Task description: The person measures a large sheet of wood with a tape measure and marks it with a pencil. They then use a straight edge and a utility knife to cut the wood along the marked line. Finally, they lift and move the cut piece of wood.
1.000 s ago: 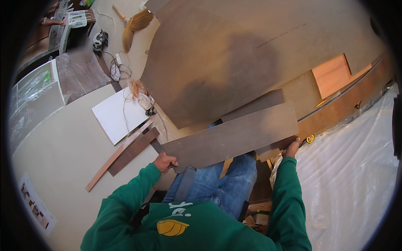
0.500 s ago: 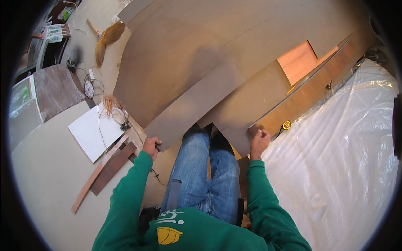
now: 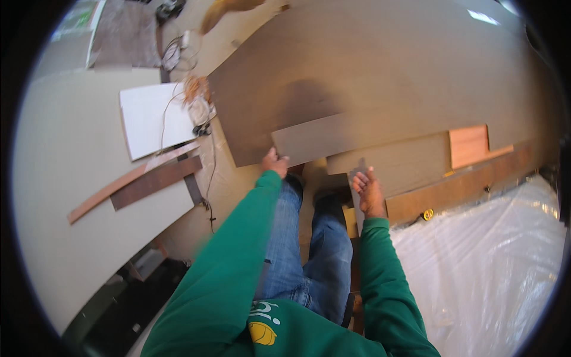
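The left hand (image 3: 275,162) grips the near corner of a grey, matte laminate plank (image 3: 357,134) on the floor. The right hand (image 3: 369,190) hangs released, fingers spread. A white sheet (image 3: 148,122) lies left.

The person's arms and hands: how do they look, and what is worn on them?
Both arms wear long green sleeves of one sweatshirt, the left sleeve and the right sleeve, reaching to the wrists. The left hand and right hand are bare: no gloves, and no watch or ring visible.
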Demonstrator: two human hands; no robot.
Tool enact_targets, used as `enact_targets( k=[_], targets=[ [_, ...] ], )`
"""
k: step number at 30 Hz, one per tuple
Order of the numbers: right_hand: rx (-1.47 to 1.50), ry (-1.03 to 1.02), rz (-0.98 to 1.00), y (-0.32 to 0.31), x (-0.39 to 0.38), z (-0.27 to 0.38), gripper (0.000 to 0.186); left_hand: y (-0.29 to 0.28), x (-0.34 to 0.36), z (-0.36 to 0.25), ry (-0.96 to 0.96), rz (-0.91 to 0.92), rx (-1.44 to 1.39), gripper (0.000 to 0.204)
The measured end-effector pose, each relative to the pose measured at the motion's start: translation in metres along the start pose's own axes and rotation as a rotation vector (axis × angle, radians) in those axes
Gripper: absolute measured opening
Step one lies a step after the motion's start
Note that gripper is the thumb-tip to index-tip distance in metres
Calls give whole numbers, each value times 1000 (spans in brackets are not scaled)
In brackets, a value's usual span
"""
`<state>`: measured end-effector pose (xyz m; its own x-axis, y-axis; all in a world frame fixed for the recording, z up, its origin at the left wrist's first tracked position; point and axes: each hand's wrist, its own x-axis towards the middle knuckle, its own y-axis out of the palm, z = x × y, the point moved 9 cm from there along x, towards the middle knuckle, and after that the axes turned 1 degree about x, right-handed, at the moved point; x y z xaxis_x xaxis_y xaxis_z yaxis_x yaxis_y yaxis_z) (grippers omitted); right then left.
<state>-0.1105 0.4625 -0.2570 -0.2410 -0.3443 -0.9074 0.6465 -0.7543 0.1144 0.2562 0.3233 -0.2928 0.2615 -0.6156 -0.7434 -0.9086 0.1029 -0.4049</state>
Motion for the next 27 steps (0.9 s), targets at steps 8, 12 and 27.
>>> enact_targets(
  k=[8, 12, 27],
  targets=[
    [14, -92, -106, 17, 83, 25, 104, -16, -1, 66, -297, -15, -173, 79],
    [-193, -171, -340, 41, 88, 39, 70, -54, 33, 141, -459, 243, -360, 88],
    [339, -377, -582, 57, 62, 47, 31, -91, 74, 190, -937, 149, -1005, 136]
  ],
)
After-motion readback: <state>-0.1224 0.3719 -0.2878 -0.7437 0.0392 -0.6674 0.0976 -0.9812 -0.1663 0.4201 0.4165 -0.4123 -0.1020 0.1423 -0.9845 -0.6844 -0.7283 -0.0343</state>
